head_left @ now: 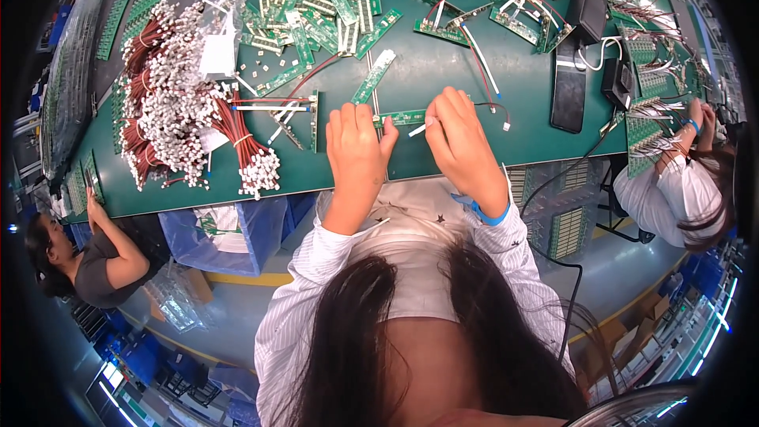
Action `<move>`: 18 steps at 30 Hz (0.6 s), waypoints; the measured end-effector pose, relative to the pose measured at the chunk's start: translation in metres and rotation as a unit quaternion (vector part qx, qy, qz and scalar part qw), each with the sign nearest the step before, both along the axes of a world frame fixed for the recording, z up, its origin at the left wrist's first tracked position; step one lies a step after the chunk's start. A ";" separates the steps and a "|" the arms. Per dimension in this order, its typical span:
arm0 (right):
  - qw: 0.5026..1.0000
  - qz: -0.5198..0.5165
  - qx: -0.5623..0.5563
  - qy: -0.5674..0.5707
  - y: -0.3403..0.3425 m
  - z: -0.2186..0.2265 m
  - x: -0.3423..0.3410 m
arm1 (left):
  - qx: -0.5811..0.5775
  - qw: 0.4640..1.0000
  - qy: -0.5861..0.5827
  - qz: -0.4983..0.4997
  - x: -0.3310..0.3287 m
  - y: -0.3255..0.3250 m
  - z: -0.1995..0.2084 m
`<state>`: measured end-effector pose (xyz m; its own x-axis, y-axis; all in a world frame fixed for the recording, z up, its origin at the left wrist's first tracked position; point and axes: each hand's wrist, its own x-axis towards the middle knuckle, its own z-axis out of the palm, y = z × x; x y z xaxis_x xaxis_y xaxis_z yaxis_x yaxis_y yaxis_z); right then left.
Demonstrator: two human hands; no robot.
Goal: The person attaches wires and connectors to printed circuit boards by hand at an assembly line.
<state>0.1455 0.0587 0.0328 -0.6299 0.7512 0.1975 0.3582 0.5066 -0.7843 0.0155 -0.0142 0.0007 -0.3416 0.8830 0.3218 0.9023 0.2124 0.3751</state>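
A narrow green circuit board (405, 118) lies crosswise near the front edge of the table, between my hands. My left hand (357, 146) is closed on its left end, thumb against the board. Over the right end, my right hand (461, 141) is closed with thumb and fingers together. A short white flat cable (417, 131) sticks out from under the right thumb. Beyond that hand, a thin dark wire ends in a small white connector (506, 125). Another green board strip (374, 77) lies just past my left hand. My fingers hide both board ends.
Bundled red wires with white connectors (170, 103) pile up at left. Loose green boards (316, 4) heap at the back; wired boards (518, 24) lie right of them. A phone (568, 87) and black adapter (617, 83) rest at right. Co-workers sit at both sides.
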 end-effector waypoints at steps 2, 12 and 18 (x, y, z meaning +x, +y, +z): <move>1.000 -0.010 0.004 0.008 0.000 -0.002 -0.001 | -0.001 1.000 0.008 0.003 0.001 0.001 -0.002; 0.991 -0.005 0.085 0.103 0.000 -0.018 -0.006 | 0.003 0.997 -0.080 -0.005 -0.004 -0.003 0.002; 0.990 0.025 -0.049 0.131 0.002 -0.010 0.001 | 0.050 0.983 -0.172 -0.032 -0.013 -0.002 0.026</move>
